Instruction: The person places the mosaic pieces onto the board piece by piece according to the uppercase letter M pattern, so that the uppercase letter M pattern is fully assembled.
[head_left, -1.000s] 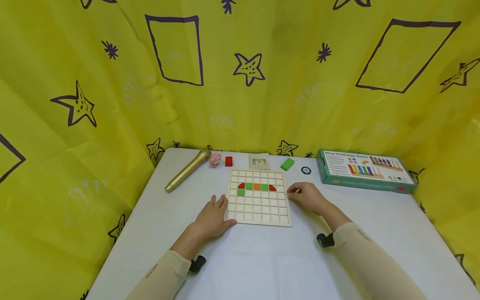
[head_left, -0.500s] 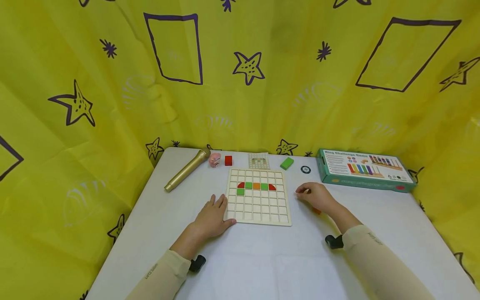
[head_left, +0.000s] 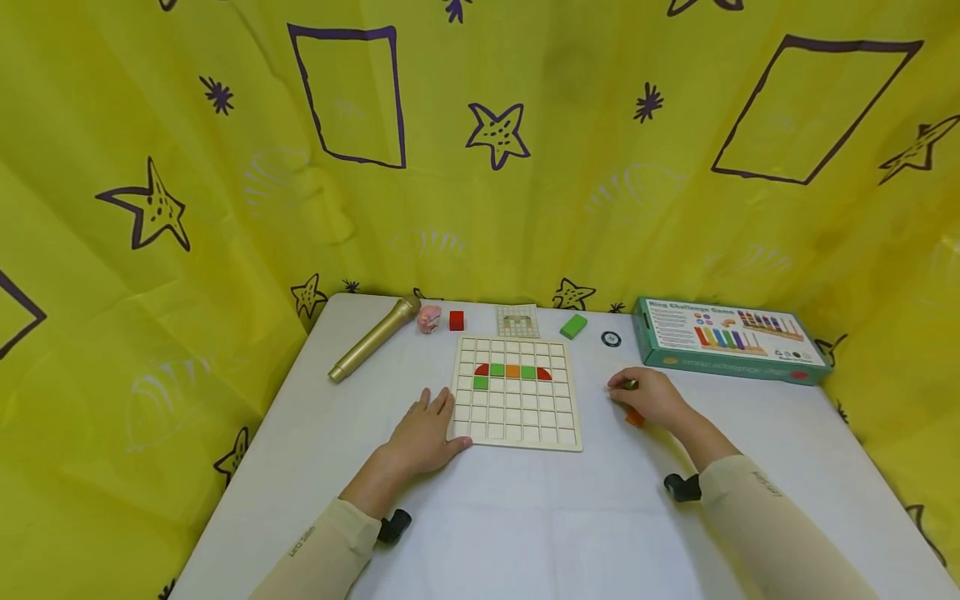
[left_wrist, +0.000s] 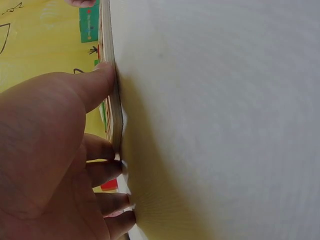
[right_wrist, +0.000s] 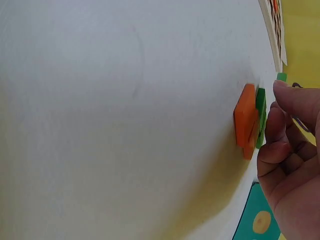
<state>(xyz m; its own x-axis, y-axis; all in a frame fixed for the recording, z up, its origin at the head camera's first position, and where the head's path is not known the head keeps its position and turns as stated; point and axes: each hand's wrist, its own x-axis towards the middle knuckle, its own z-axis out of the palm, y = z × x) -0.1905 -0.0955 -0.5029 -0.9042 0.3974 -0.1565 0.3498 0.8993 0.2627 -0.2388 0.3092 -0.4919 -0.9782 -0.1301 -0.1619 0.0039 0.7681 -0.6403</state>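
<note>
"Right of centre in the head view, what's your right hand (head_left: 651,396) got?"

"Honestly can't tell. My thumb and fingers are curved in close together, and whether anything's pinched between them doesn't show. Loose pieces are right beside them."

"Which ones?"

"Right side of the right wrist view: an orange piece (right_wrist: 244,115), with a green piece (right_wrist: 261,105) just behind. I'd guess painted wood, so light, stiff, kinda slick. I'd pinch by opposite side edges, not the flat faces."

"And the board (head_left: 517,414)?"

"Just below centre in the head view. My left hand (head_left: 422,436) is spread at its lower-left corner, fingers by the left edge, thumb on the bottom one, not gripping. Looks thin, rigid, probably light enough to skid, so I'd steady it by the rim."
</note>
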